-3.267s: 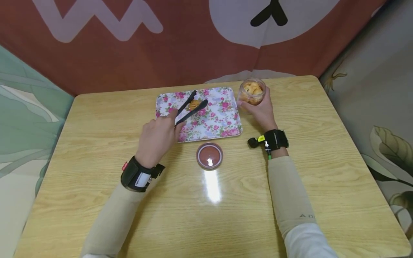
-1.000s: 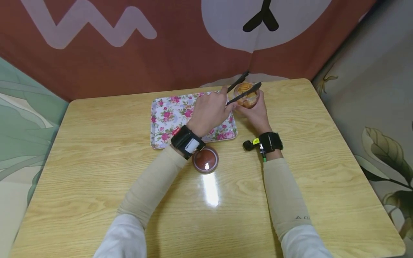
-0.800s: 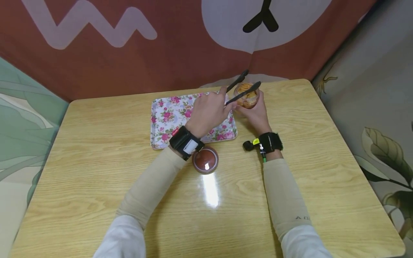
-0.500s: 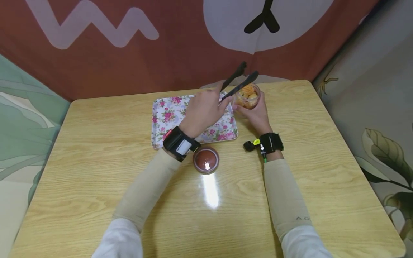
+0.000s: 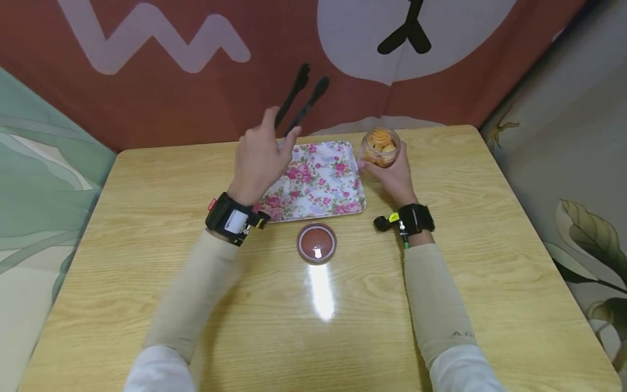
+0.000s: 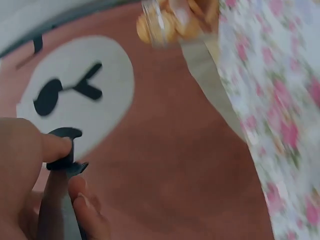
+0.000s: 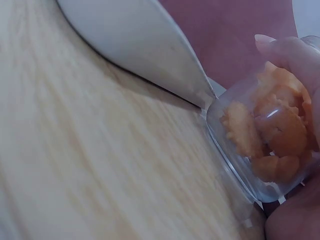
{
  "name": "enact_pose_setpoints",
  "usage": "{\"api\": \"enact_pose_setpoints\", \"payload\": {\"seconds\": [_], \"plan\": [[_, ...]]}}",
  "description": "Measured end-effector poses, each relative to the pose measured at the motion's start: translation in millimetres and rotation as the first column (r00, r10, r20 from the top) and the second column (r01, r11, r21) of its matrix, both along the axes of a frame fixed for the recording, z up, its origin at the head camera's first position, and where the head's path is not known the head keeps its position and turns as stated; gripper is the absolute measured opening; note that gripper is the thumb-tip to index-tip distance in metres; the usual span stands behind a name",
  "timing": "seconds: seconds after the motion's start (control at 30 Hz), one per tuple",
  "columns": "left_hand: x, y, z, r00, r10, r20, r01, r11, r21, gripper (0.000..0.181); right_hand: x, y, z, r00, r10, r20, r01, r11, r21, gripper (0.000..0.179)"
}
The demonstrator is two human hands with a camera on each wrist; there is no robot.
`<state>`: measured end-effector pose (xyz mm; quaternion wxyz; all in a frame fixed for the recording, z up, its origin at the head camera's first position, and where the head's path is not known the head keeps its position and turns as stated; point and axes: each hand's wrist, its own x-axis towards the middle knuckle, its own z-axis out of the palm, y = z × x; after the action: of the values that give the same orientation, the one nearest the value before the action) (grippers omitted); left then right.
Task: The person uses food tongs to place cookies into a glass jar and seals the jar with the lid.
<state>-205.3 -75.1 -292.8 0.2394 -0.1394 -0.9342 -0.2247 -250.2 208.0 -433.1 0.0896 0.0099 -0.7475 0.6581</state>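
Observation:
In the head view my left hand (image 5: 257, 160) grips black tongs (image 5: 313, 99) above the back left of the tray, their tips apart with nothing between them. The left wrist view shows fingers and thumb around the tongs (image 6: 57, 210). My right hand (image 5: 398, 177) holds a clear jar (image 5: 377, 159) standing at the tray's right edge. Orange-yellow wavy biscuits (image 5: 381, 140) fill the jar, which has no lid on. The right wrist view shows biscuits (image 7: 282, 132) through the jar's wall. A flower-patterned tray (image 5: 325, 182) lies left of the jar, partly hidden by my left hand.
A round reddish-brown lid (image 5: 316, 243) lies on the wooden table (image 5: 372, 305) just in front of the tray. Behind the table's back edge hangs a red-brown cloth (image 5: 196, 103) with white shapes. A patterned covering (image 5: 553, 163) stands along the right.
The biscuit that lay on the tray between the tong tips is gone from there. My left hand moved the tongs right over the jar, then up and back left. My right hand stays on the jar.

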Motion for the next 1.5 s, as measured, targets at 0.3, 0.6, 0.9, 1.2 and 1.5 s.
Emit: {"api": "enact_pose_setpoints", "payload": {"seconds": [0.3, 0.6, 0.9, 1.2, 1.5], "plan": [[12.1, -72.8, -24.5, 0.969, 0.215, 0.121, -0.214, 0.977, -0.024, 0.062, 15.3, -7, 18.4, 1.000, -0.005, 0.015, 0.005, 1.000, 0.015, 0.089], [23.3, -121.6, -54.7, 0.903, 0.346, 0.253, -0.295, 0.930, -0.220, 0.063, 12.2, -4, 15.8, 1.000, -0.004, 0.017, 0.003, 0.999, 0.033, 0.091], [22.0, -136.3, -79.6, 0.850, 0.380, 0.365, -0.283, 0.914, -0.292, 0.064, 13.6, -5, 14.7, 1.000, 0.003, 0.013, -0.004, 1.000, 0.027, 0.090], [19.0, -139.3, -88.0, 0.845, 0.396, 0.360, -0.287, 0.903, -0.318, 0.062, 13.6, -7, 17.8, 1.000, 0.011, 0.004, -0.011, 1.000, 0.014, 0.089], [17.4, -140.3, -92.7, 0.829, 0.432, 0.356, -0.287, 0.874, -0.393, 0.069, 11.5, -6, 14.7, 1.000, 0.003, 0.010, -0.004, 1.000, 0.030, 0.090]]}}
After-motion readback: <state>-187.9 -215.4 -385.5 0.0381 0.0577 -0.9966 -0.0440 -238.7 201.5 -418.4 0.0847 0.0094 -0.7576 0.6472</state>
